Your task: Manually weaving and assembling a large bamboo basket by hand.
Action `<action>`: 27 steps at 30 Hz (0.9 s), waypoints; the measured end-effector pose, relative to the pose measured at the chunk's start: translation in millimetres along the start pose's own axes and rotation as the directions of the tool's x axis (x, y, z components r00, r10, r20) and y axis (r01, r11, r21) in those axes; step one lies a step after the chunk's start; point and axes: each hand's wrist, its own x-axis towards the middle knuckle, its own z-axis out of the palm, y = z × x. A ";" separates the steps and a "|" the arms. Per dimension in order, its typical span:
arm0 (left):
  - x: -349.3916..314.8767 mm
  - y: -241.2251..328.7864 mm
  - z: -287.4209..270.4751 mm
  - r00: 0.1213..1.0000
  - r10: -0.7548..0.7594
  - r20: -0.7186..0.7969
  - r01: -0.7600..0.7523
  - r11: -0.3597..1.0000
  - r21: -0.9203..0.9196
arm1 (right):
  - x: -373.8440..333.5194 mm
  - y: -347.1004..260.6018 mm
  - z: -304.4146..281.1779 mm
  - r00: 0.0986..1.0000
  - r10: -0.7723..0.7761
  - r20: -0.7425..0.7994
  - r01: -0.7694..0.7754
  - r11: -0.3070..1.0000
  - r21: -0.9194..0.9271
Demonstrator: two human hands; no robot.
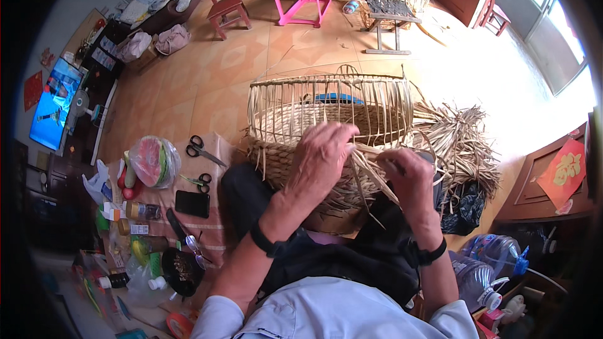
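Between my knees stands a half-woven straw basket (276,160), its lower wall thickly braided and its upper part a frame of bare upright stakes. My left hand (323,154) lies over the basket's near wall, fingers bent and closed together by pale dried straw strands (367,172). Those strands run across to my right hand (411,179), whose thumb and fingers are curled around them. Some strand ends hang down below both hands. Exactly where the left fingertips grip is partly hidden. Something blue (339,98) shows through the basket's far side.
A heap of loose straw (458,144) lies right of the basket, above a black plastic bag (465,207). At left, a cloth carries large scissors (204,149), a phone (192,204) and wrapped watermelon (156,162). Plastic bottles (474,279) stand at lower right. A wooden stool (389,19) stands ahead.
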 end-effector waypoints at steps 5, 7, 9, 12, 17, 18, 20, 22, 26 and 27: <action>17.6 -3.4 2.8 0.983 -0.092 0.157 0.060 0.979 0.195 | 12.9 25.7 6.5 0.989 0.145 0.023 -0.145 0.989 0.017; 24.2 -3.6 5.0 0.988 -0.055 0.142 0.018 0.968 0.251 | 14.9 27.7 11.8 0.991 0.128 0.025 -0.128 0.992 0.018; 26.3 -3.5 8.6 0.989 -0.025 0.142 -0.009 0.971 0.238 | 16.7 26.8 17.1 0.997 0.074 0.008 -0.074 0.997 -0.029; 20.1 -4.8 14.1 0.975 -0.054 0.215 0.007 0.977 0.212 | 21.1 22.7 22.6 0.998 0.062 0.024 -0.060 0.995 -0.084; 18.1 -16.9 30.5 0.916 -0.274 0.293 0.271 0.961 0.051 | 30.4 16.7 30.1 0.993 0.060 0.100 -0.035 0.972 -0.234; 20.9 -20.5 32.8 0.914 -0.274 0.298 0.272 0.961 0.050 | 32.1 16.1 31.8 0.992 0.061 0.112 -0.032 0.970 -0.240; 24.4 -24.1 35.8 0.917 -0.280 0.283 0.273 0.960 0.065 | 34.4 14.8 36.2 0.994 0.055 0.098 -0.023 0.954 -0.300; 26.4 -24.3 39.3 0.922 -0.287 0.260 0.272 0.958 0.095 | 35.8 14.0 40.4 0.995 0.047 0.087 -0.016 0.947 -0.322; 23.9 -24.7 45.3 0.927 -0.303 0.221 0.264 0.946 0.187 | 31.7 11.5 49.0 0.994 0.030 0.102 0.003 0.952 -0.308; 24.4 -25.3 48.4 0.916 -0.333 0.223 0.293 0.936 0.196 | 30.7 11.6 51.0 0.994 0.030 0.101 0.002 0.953 -0.304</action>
